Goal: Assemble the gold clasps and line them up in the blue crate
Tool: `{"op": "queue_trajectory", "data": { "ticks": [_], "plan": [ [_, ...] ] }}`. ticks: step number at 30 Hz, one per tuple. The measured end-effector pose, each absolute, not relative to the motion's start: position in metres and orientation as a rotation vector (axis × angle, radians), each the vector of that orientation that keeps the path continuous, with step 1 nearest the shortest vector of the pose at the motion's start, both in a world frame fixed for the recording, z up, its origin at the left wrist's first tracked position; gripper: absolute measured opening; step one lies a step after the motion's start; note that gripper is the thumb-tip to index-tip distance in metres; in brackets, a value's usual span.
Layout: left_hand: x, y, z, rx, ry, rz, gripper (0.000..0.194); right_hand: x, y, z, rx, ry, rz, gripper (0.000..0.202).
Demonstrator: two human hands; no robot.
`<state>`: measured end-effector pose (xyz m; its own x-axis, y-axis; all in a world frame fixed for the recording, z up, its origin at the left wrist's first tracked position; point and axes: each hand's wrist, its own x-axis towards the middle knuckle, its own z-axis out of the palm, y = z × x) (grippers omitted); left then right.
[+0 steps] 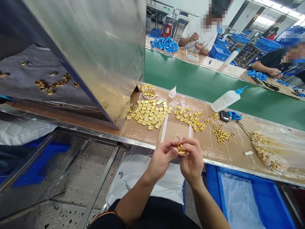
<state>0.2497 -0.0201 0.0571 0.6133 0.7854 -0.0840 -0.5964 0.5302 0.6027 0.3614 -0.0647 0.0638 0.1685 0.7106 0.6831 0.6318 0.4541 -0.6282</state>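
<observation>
Between my two hands, just over the bench's near edge, is a small gold ring [180,148] with a flat piece at its lower end. The fingertips of my left hand [160,160] pinch it from one side, and those of my right hand [194,159] close on it from the other. My fingers cover part of it. A cardboard piece [175,127] with white strips lies right behind my hands. Flat square gold pieces [150,113] spread to the left, assembled-looking gold rings [190,117] lie behind to the right, and plain gold rings [221,133] sit farther right.
A metal hood [107,63] stands at the left. Behind the bench runs a green conveyor belt [181,76]. A small dropper bottle [172,92], a tilted blue-capped bottle [227,100] and a plastic bag of gold rings [274,152] lie on the bench. Co-workers sit across the belt.
</observation>
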Motion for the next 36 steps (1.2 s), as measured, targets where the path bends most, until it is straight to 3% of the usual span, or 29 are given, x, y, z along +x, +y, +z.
{"op": "queue_trajectory", "data": {
  "ticks": [8, 15, 17, 26, 33, 36],
  "plan": [
    [0.244, -0.015, 0.050, 1.029, 0.398, 1.178, 0.023, 0.362, -0.066, 0.070, -1.300, -1.508, -0.101, 0.014],
    [0.244, -0.006, 0.054, 0.635, 0.343, 1.003, 0.046, 0.361, -0.074, 0.073, -1.264, -1.515, 0.091, 0.036],
    [0.244, -0.003, 0.057, 0.511, 0.318, 0.938, 0.049, 0.362, -0.070, 0.076, -1.282, -1.496, 0.177, 0.034],
    [0.246, -0.004, 0.059, 0.090, 0.317, 0.782, 0.037, 0.361, -0.039, 0.107, -1.355, -1.598, 0.395, 0.011],
    [0.246, -0.007, 0.061, -0.046, 0.290, 0.722, 0.032, 0.373, -0.020, 0.112, -1.182, -1.647, 0.748, 0.018],
    [0.246, -0.010, 0.064, -0.059, 0.269, 0.711, 0.034, 0.373, -0.021, 0.110, -1.135, -1.644, 0.716, 0.017]
  ]
}}
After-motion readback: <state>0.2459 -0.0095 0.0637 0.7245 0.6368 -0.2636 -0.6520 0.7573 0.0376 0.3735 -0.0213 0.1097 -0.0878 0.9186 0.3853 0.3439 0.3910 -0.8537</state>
